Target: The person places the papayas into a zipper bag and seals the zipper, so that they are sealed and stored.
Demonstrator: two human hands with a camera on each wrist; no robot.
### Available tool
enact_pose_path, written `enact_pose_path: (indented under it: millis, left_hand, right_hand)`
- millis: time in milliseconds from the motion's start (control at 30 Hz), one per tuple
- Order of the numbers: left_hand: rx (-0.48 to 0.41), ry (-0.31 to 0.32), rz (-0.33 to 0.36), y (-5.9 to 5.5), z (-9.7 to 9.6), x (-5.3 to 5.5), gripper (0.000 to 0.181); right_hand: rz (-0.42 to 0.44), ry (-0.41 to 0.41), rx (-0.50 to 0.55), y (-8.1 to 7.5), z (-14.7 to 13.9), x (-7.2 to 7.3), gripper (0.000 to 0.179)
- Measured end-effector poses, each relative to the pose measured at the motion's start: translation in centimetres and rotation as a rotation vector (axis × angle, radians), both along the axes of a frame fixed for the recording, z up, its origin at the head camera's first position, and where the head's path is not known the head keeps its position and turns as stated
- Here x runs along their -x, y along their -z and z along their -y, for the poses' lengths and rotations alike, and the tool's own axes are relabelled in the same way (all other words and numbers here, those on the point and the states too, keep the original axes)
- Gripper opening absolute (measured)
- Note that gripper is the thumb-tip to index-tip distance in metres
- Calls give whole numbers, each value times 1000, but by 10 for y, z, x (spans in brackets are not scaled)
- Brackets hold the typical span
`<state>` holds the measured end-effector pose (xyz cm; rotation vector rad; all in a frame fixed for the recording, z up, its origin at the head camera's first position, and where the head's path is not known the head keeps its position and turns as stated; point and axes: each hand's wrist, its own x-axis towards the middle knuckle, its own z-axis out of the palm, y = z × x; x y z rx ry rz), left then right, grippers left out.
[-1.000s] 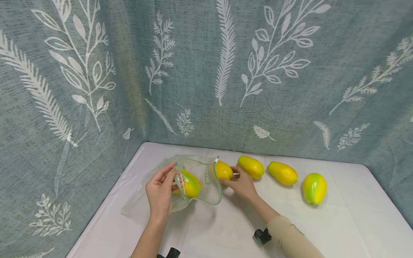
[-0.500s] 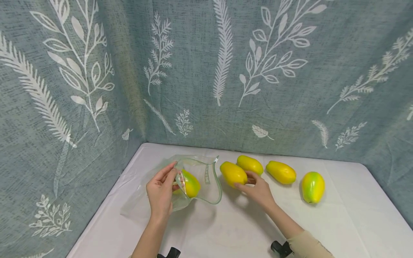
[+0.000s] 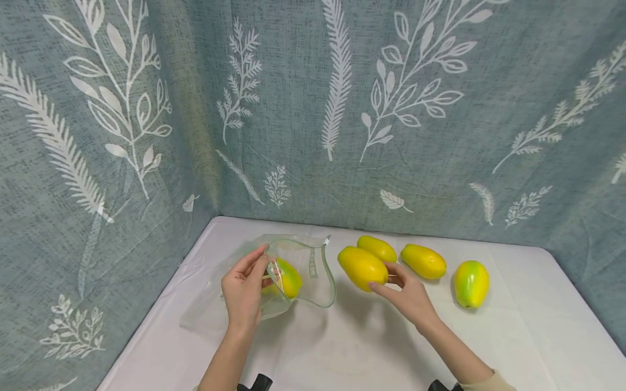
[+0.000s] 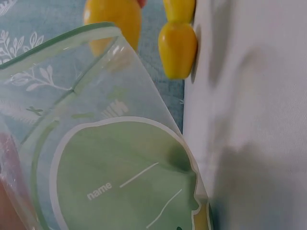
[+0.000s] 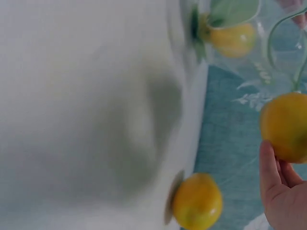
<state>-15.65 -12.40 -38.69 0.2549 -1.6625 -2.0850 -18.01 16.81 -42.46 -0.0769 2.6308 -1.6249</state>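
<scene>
My left hand (image 3: pixel 244 285) pinches the rim of a clear plastic zip bag (image 3: pixel 313 288) and keeps its mouth apart, facing right. Inside the bag lies a yellow-green papaya (image 3: pixel 289 279), partly hidden by the plastic and my fingers. Just right of the mouth, my right hand (image 3: pixel 408 296) grips a yellow papaya (image 3: pixel 363 267) by its right end, clear of the bag and raised above the table. The left wrist view shows the bag's green label (image 4: pixel 120 177) close up. In the right wrist view, thumb and fingers touch the held papaya (image 5: pixel 288 127).
Behind and to the right on the white table (image 3: pixel 518 326) lie a yellow papaya (image 3: pixel 381 248), another one (image 3: pixel 423 262) and a green-striped one (image 3: pixel 471 284). A blue-grey leaf-patterned curtain (image 3: pixel 303 108) hangs along the back and left side.
My right hand has drawn the papaya back from the bag's mouth, moving right and slightly toward me. My left hand stays on the bag's rim, almost unmoved.
</scene>
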Motion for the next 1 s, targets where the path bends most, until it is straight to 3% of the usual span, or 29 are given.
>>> enact_pose_path:
  millis: [400, 667, 1000]
  left_hand:
    - [6, 20, 2, -2, 1, 0, 25]
    - [20, 19, 2, -4, 2, -1, 25]
    - [35, 26, -1, -8, 2, -1, 25]
  right_hand:
    - [-49, -85, 53, -36, 5, -17, 54]
    - [-82, -160, 66, -47, 18, -18, 48]
    - [-3, -268, 172, -55, 46, -13, 52]
